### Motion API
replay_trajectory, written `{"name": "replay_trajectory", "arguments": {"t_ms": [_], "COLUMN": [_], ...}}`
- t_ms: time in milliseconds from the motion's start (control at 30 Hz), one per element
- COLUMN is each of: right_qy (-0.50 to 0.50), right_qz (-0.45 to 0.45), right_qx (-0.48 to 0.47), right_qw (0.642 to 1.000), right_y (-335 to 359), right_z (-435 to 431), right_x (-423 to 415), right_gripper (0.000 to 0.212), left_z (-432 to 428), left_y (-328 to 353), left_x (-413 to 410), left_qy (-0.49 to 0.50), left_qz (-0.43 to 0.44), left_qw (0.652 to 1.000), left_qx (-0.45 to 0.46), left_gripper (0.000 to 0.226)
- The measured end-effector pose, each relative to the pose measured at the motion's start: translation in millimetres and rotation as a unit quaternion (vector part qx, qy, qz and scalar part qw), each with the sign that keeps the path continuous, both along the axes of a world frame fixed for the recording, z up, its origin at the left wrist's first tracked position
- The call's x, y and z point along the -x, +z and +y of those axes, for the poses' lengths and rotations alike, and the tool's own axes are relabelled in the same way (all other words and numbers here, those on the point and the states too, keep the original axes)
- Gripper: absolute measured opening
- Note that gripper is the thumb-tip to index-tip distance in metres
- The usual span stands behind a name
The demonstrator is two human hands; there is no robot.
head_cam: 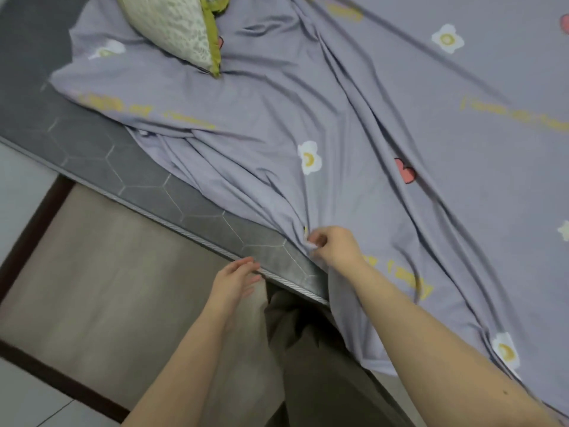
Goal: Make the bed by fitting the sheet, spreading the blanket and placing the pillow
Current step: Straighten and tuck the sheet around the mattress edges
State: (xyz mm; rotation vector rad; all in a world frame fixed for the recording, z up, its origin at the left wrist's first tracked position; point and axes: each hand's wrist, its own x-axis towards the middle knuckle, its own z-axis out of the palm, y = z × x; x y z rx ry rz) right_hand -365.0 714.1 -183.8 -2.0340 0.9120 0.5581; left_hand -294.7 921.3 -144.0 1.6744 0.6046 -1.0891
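Lilac sheet rumpled across grey mattress, one mattress corner bare. Right hand pinching sheet edge near mattress rim. Left hand loose, fingers straight, touching mattress piping. Pillow on sheet toward mattress far end.

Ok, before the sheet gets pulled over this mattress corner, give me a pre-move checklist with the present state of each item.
1. Right hand has a grip on the lilac flower-print sheet: ok, fingers pinch a bunched edge.
2. Left hand free to help: ok, open, fingers at the piped edge of the grey hexagon-quilted mattress.
3. Sheet covers this side: not ok, a strip of mattress lies bare.
4. Sheet smooth: not ok, long folds fan out from the grip.
5. Green-trimmed patterned pillow off the sheet: not ok, it lies on it.
6. Elastic hem: cannot tell.
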Motion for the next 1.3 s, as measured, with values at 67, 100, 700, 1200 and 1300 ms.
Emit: {"name": "replay_trajectory", "arguments": {"t_ms": [67, 100, 700, 1200, 1300], "right_qy": [0.01, 0.029, -0.075, -0.101, -0.137], "right_qz": [0.014, 0.032, -0.07, 0.052, 0.053], "right_qx": [-0.147, -0.227, -0.017, -0.036, -0.017], "right_qw": [0.989, 0.973, 0.995, 0.993, 0.989], "right_y": [6, 11, 9, 8, 13], "right_z": [8, 12, 60, 209, 226], "right_x": [-1, 1, -155, -239, -258], "right_gripper": [0.028, 0.032, 0.067, 0.042, 0.013], "left_z": [1, 0, 45, 178, 206], "left_y": [-6, -9, -28, 6, 7], "left_x": [-26, -38, -155, -267, -313], "left_qy": [0.022, 0.029, 0.099, -0.105, -0.094], "left_qz": [0.021, 0.034, 0.113, 0.113, 0.069], "left_qw": [1.0, 0.999, 0.976, 0.988, 0.993], "left_qx": [0.001, 0.005, -0.157, -0.024, -0.009], "left_gripper": [0.024, 0.028, 0.034, 0.023, 0.02]}}
